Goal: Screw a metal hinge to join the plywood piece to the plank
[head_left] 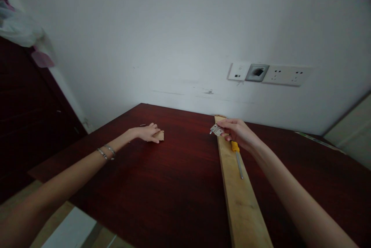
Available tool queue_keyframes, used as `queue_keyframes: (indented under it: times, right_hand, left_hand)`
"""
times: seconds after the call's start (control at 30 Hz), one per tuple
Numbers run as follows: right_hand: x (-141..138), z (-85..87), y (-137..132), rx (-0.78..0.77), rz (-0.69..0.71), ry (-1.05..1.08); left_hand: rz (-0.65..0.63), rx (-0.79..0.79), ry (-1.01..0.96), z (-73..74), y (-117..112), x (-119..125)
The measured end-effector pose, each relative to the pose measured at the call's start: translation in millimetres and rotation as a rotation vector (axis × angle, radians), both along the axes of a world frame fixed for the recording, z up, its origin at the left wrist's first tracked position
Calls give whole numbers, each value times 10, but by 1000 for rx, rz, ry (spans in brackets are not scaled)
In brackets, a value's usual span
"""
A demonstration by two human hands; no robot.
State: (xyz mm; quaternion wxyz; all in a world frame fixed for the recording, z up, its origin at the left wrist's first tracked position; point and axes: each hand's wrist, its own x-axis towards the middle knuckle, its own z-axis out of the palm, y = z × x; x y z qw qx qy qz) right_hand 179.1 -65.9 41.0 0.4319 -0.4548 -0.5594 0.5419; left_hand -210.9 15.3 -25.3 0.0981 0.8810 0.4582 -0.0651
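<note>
My right hand [239, 133] pinches a small silver metal hinge [216, 129] over the far end of a long pale wooden plank [242, 197]. A screwdriver [237, 157] with a yellow handle is also tucked in that hand, its shaft pointing back toward me along the plank. My left hand [147, 132] rests at the left on a small pale wooden block [160, 135] lying on the dark red table [162, 186], fingers curled over the block. Bracelets circle my left wrist.
The table stands against a white wall with a row of sockets [268, 73]. A tiny metal piece [142, 125] lies just beyond my left hand. A dark door or cabinet [26, 116] stands at the left, with a plastic bag hanging above it.
</note>
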Motion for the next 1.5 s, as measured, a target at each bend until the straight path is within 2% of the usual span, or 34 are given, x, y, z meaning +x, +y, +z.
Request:
queue_keyframes:
  times: [0.13, 0.27, 0.37, 0.5, 0.6, 0.7, 0.83, 1.03, 1.23, 1.5]
  right_hand:
    - [27, -12, 25, -16, -9, 3]
    - [47, 22, 5, 6, -19, -12]
    - [49, 56, -20, 32, -24, -31]
    - [63, 101, -44, 36, -25, -40]
    - [92, 133, -58, 49, -27, -17]
    - [137, 162, -67, 68, -18, 3]
    - [212, 198, -70, 102, 4, 12]
    - [272, 220, -74, 135, -48, -58]
    - [247, 210, -63, 155, -95, -141]
    - [212, 190, -32, 213, -160, -191]
  left_hand:
    - [27, -9, 67, -1, -28, 44]
    - [35, 60, 49, 173, -106, 305]
    - [-61, 120, -211, 383, -225, 690]
    - [-56, -34, -734, 593, -485, 1350]
    - [-116, -136, -1003, 645, -652, 1776]
    - [-168, -230, -1152, 647, -714, 2039]
    - [-181, -257, -1223, 643, -711, 2177]
    - [-163, -147, -1238, 613, -741, 2241]
    - [-217, -80, -1328, 512, -738, 2281]
    - [-156, -190, -1509, 364, -688, 2368]
